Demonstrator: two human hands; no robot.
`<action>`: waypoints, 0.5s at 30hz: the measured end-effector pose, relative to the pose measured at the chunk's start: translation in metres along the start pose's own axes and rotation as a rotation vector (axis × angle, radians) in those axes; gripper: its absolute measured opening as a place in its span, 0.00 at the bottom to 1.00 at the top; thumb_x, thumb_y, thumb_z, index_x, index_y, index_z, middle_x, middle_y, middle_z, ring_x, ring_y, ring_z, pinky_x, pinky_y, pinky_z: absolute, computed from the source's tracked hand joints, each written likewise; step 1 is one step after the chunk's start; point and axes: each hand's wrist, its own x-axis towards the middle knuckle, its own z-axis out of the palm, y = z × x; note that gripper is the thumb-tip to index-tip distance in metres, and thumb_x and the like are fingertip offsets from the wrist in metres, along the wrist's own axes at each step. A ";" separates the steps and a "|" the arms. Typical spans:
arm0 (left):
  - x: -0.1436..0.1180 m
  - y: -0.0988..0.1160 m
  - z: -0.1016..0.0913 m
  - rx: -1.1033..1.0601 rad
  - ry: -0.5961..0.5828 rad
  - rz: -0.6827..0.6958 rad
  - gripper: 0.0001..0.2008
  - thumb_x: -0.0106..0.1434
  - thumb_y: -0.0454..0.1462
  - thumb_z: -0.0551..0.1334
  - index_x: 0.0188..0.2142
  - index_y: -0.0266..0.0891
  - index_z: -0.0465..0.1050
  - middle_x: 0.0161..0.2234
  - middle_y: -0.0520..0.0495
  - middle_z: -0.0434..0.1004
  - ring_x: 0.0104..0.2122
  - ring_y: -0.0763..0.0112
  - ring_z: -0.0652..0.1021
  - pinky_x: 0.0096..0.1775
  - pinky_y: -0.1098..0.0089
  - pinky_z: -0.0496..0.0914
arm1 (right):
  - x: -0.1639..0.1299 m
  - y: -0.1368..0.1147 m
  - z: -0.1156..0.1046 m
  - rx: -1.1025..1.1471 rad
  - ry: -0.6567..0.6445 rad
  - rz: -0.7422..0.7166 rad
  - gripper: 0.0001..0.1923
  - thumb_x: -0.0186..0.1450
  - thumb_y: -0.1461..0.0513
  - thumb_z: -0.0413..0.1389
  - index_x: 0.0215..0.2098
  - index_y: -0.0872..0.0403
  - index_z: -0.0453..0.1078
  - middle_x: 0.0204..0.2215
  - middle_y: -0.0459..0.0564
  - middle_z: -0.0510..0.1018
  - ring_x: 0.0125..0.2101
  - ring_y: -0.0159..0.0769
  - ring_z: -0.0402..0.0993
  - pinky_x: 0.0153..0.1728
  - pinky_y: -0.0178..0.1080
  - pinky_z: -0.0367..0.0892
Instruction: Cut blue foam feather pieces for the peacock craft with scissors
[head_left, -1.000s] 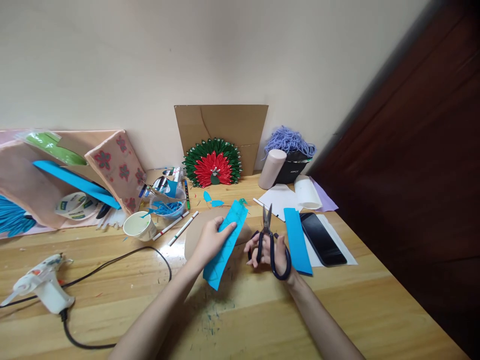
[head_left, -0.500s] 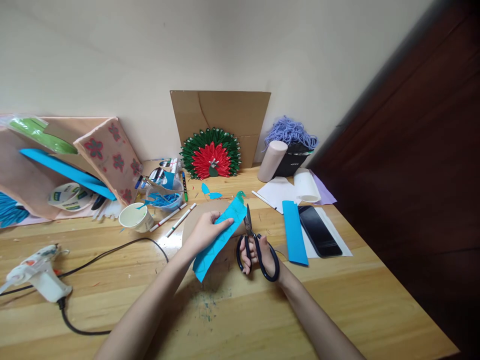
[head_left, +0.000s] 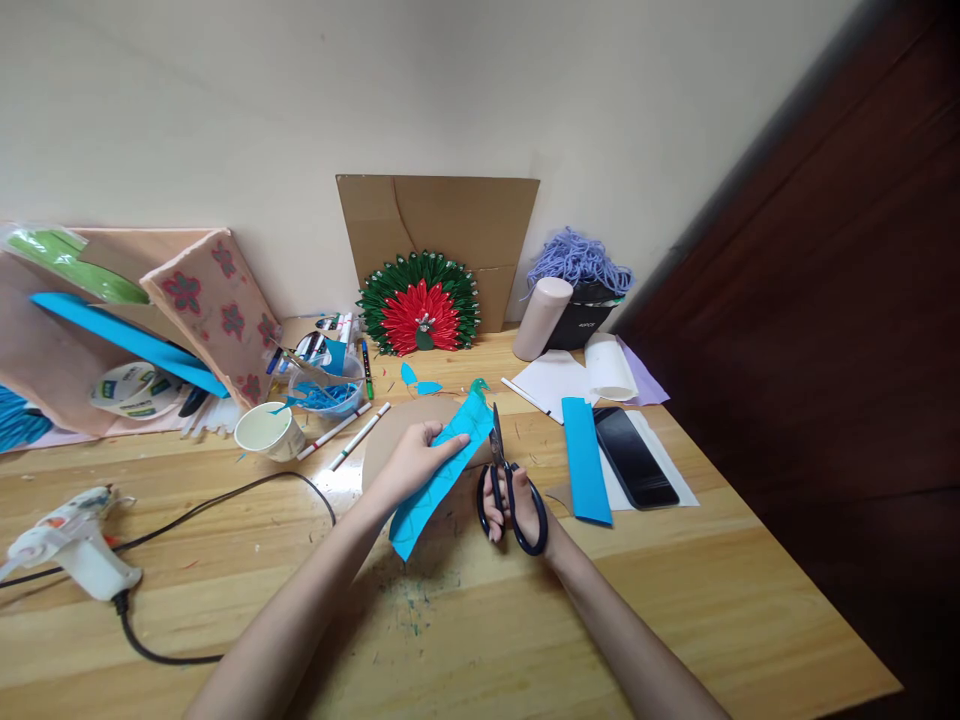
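Note:
My left hand (head_left: 421, 458) pinches a strip of blue paper (head_left: 424, 515) with faint lines drawn on it, thumb on top. A small green bird-head shape (head_left: 478, 386) shows at the strip's upper end. In my right hand (head_left: 525, 510) are black-handled scissors (head_left: 496, 450), fingers through the loops and blades pointing away from me. The blades look nearly closed and lie along the paper's right edge; whether they touch it I cannot tell. Below the paper lies a round brown cardboard piece (head_left: 379, 440), partly hidden. Two blue cut petals (head_left: 428, 388) rest beyond it.
A glue gun (head_left: 75, 540) with a black cord lies left. Near it stand a paper cup (head_left: 268, 432) and a tub of blue scraps (head_left: 326, 395). A red-and-green peacock craft (head_left: 422, 305) leans on cardboard behind. At right are a folded blue strip (head_left: 587, 460) and a phone (head_left: 636, 458).
The scissor handles have drawn closer together, and the blades look more closed. The view has shifted slightly. My left hand keeps its hold on the blue paper.

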 end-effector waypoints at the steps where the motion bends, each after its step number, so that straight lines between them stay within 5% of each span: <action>1: 0.000 0.000 0.000 0.001 0.000 0.001 0.23 0.51 0.55 0.59 0.24 0.35 0.66 0.20 0.55 0.59 0.21 0.77 0.60 0.23 0.74 0.54 | 0.000 0.000 0.000 -0.003 0.010 -0.002 0.39 0.43 0.28 0.41 0.27 0.53 0.57 0.10 0.36 0.60 0.08 0.27 0.61 0.13 0.32 0.59; 15: 0.002 -0.001 -0.014 0.071 0.025 -0.056 0.24 0.49 0.57 0.59 0.21 0.38 0.62 0.18 0.56 0.56 0.19 0.77 0.58 0.22 0.74 0.50 | 0.004 0.012 -0.009 -0.029 -0.040 0.025 0.35 0.47 0.31 0.47 0.28 0.53 0.58 0.11 0.35 0.60 0.08 0.25 0.59 0.11 0.28 0.56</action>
